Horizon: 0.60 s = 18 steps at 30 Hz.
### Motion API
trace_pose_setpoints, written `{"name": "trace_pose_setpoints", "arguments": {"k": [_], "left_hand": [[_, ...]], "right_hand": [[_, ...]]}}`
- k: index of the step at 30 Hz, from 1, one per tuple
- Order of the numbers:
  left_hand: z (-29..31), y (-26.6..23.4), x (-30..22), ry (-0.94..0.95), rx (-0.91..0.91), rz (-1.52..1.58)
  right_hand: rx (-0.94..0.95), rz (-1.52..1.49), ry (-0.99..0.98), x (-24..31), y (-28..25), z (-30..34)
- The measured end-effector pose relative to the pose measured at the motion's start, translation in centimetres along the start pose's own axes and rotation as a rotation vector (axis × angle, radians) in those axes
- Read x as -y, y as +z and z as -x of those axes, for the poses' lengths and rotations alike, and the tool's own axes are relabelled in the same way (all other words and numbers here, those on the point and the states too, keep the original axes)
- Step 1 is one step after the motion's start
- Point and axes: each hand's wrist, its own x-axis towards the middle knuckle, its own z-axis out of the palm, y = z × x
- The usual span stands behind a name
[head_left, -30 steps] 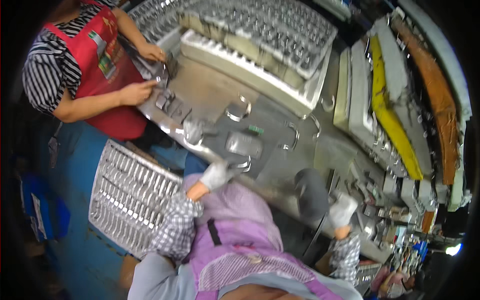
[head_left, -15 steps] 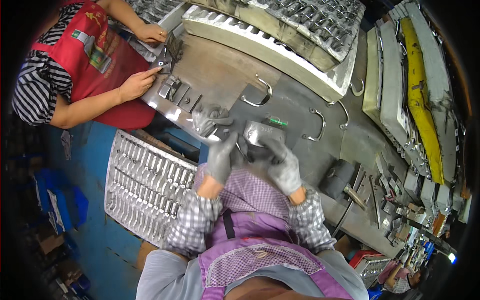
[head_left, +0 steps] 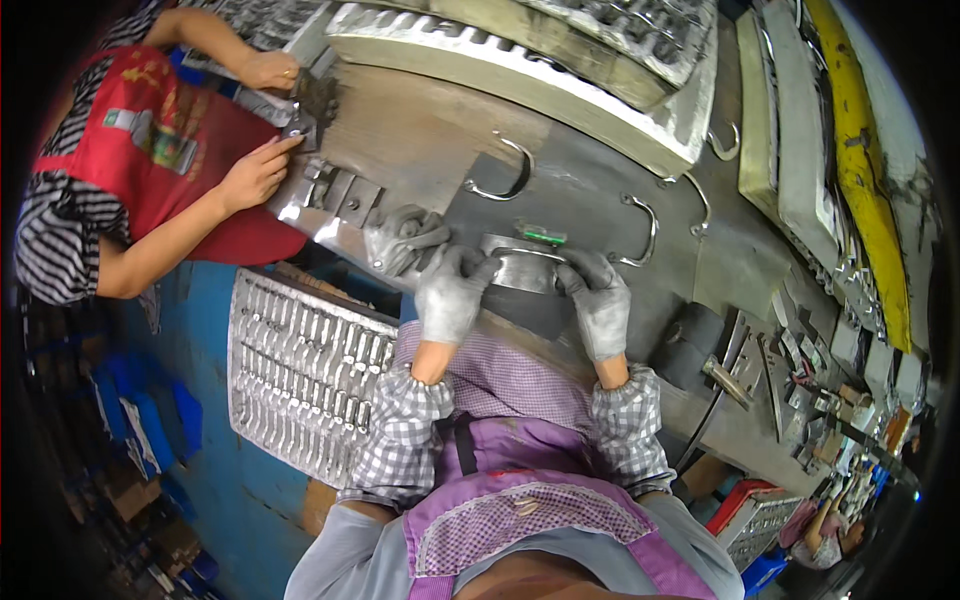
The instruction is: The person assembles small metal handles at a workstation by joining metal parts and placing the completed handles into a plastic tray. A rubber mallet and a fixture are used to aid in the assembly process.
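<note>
A curved metal handle (head_left: pixel 522 249) lies along the upper edge of a shiny metal block (head_left: pixel 527 272) on the bench in front of me. My left hand (head_left: pixel 450 298), in a grey-white glove, is closed on the handle's left end. The gloved right hand (head_left: pixel 600 305) pinches its right end, with the fingertips beside the block. Both ends are mostly hidden by my fingers. Just beyond the block is a small green-and-clear object (head_left: pixel 541 234). Other bow-shaped handles lie nearby, one (head_left: pixel 508 172) farther off and another (head_left: pixel 645 230) to the right.
Crumpled grey gloves (head_left: pixel 405 240) lie left of my hands. A black-headed mallet (head_left: pixel 690 345) and loose metal tools are at right. Foam trays (head_left: pixel 520 95) of parts stand at the back, and another parts tray (head_left: pixel 305 375) sits lower left. A co-worker's hand (head_left: pixel 255 172) works at far left.
My hands have moved apart to either side of the block, and a handle now lies against its upper edge between them. The view has shifted slightly.
</note>
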Motion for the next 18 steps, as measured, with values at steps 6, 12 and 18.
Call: {"name": "trace_pose_setpoints", "arguments": {"k": [6,12,18], "left_hand": [[-1.1,0.4,-1.0,-0.093,0.026,0.059],[-0.9,0.5,-1.4,-0.104,0.043,-0.02],[-1.4,1.4,-1.1,-0.163,0.11,0.037]], "right_hand": [[-0.251,0.033,-0.256,-5.8,0.2,-0.7],[-0.29,0.268,-0.424,-6.0,0.0,-0.5],[-0.245,0.175,-0.353,-6.8,-0.5,-1.2]]}}
